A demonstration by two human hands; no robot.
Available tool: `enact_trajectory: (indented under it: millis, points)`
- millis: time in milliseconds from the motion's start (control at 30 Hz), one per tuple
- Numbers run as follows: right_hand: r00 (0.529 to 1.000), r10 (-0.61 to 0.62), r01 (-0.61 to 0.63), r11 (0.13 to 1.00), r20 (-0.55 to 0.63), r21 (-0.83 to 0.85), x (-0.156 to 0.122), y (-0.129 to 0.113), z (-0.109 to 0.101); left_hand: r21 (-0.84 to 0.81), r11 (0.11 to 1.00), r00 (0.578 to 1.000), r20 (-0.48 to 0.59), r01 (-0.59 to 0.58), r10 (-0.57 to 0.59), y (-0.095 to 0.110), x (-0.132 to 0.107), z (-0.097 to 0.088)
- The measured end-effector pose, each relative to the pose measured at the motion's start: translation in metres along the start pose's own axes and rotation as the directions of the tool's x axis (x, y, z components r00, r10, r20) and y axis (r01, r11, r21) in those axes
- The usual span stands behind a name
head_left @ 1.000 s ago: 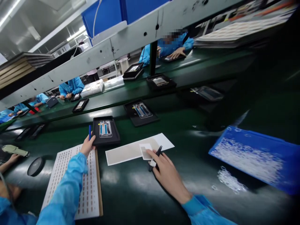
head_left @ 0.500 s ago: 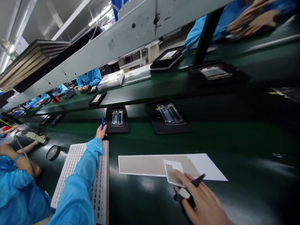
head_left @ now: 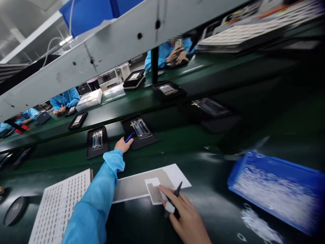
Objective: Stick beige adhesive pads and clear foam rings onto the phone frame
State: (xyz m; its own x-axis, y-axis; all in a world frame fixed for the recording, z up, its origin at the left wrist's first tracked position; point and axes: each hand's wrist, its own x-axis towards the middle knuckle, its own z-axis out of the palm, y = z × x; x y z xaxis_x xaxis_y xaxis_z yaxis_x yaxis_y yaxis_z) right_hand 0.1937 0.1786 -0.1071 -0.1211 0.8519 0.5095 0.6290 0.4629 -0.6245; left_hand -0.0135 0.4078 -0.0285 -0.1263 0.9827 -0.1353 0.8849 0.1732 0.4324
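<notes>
My left hand [head_left: 123, 145], in a blue sleeve, is closed around a slim blue pen-like tool [head_left: 129, 137]. It reaches to the near left edge of a black tray [head_left: 146, 143] bearing an open phone frame [head_left: 141, 128]. I cannot tell whether hand and tray touch. My right hand [head_left: 189, 217] grips a black pointed tool [head_left: 178, 189], whose full shape is hidden by the fingers. Its index fingertip meets a small white-edged grey card [head_left: 153, 195]. That card overlaps a long grey-and-white sheet [head_left: 132, 188] on the green bench.
Another black tray [head_left: 97, 154] with a phone frame lies left. A perforated white board [head_left: 61, 200] and round black lid [head_left: 15, 210] lie near-left. A blue bin [head_left: 274, 162] of small clear pieces stands right. Co-workers in blue sit beyond the raised shelf [head_left: 109, 117].
My view has swung right, bringing the blue bin into sight. My left hand has moved from the left tray to the right one with the blue tool. My right hand keeps its grip.
</notes>
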Motion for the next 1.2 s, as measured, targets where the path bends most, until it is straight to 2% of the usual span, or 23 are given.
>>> enact_trajectory:
  millis: [67, 133, 233, 333, 400, 467, 533, 600, 667, 733, 800, 867, 967, 1067, 1133, 1200]
  points:
    - [1.000, 0.009, -0.009, 1.000, -0.020, -0.016, 0.003, 0.000, -0.002, 0.035, 0.999, 1.000, -0.001, 0.025, -0.025, 0.017, 0.004, 0.011]
    - [0.999, -0.006, 0.005, 0.999, -0.034, -0.051, 0.006, -0.001, -0.003, 0.055, 0.998, 1.000, -0.003, 0.030, -0.030, 0.023, 0.003, 0.011]
    - [1.000, -0.022, 0.020, 0.997, -0.017, -0.078, 0.009, -0.003, -0.003, 0.052, 0.999, 1.000, -0.007, 0.002, -0.001, 0.020, -0.005, -0.005]
    - [1.000, -0.021, 0.021, 0.997, 0.003, -0.080, 0.009, -0.008, -0.004, 0.024, 0.999, 0.999, -0.023, -0.044, 0.045, 0.010, -0.027, -0.030]
    - [1.000, -0.027, 0.026, 0.997, -0.003, -0.078, 0.009, -0.010, -0.005, -0.005, 0.996, 0.996, -0.032, -0.084, 0.084, 0.001, -0.053, -0.049]
    - [1.000, -0.011, 0.009, 0.997, -0.023, -0.071, 0.010, -0.009, -0.009, -0.032, 0.991, 0.991, -0.039, -0.127, 0.126, -0.012, -0.091, -0.068]
    - [0.997, 0.050, -0.054, 0.997, -0.059, -0.054, 0.012, -0.006, -0.014, -0.067, 0.982, 0.984, -0.044, -0.177, 0.174, -0.029, -0.141, -0.081]
    - [0.988, 0.129, -0.131, 0.991, -0.085, -0.022, 0.014, -0.002, -0.018, -0.128, 0.965, 0.973, -0.042, -0.229, 0.226, -0.050, -0.199, -0.086]
    - [0.984, 0.165, -0.163, 0.986, -0.059, 0.036, 0.018, 0.003, -0.021, -0.138, 0.975, 0.984, 0.012, -0.176, 0.180, -0.072, -0.258, -0.081]
    - [0.988, 0.152, -0.152, 0.984, 0.003, 0.098, 0.021, 0.006, -0.023, -0.106, 0.986, 0.988, 0.077, -0.128, 0.137, -0.093, -0.311, -0.070]
    - [0.989, 0.132, -0.141, 0.979, 0.070, 0.148, 0.024, 0.007, -0.024, -0.087, 0.990, 0.985, 0.129, -0.106, 0.117, -0.109, -0.353, -0.054]
    - [0.984, 0.146, -0.163, 0.970, 0.101, 0.180, 0.028, 0.008, -0.027, -0.081, 0.993, 0.981, 0.165, -0.086, 0.099, -0.119, -0.382, -0.037]
    - [0.979, 0.165, -0.186, 0.962, 0.121, 0.197, 0.034, 0.012, -0.030, -0.059, 0.997, 0.979, 0.196, -0.051, 0.061, -0.126, -0.403, -0.011]
    - [0.976, 0.062, -0.092, 0.986, 0.210, 0.138, 0.041, 0.015, -0.027, -0.008, 1.000, 0.974, 0.228, -0.018, 0.020, -0.125, -0.410, 0.012]
    - [0.959, -0.007, -0.018, 0.996, 0.282, 0.088, 0.045, 0.017, -0.020, 0.023, 1.000, 0.964, 0.265, 0.000, -0.007, -0.124, -0.411, 0.023]
    - [0.950, -0.026, 0.011, 0.999, 0.311, 0.051, 0.046, 0.018, -0.013, 0.050, 0.999, 0.954, 0.300, 0.014, -0.029, -0.124, -0.413, 0.025]
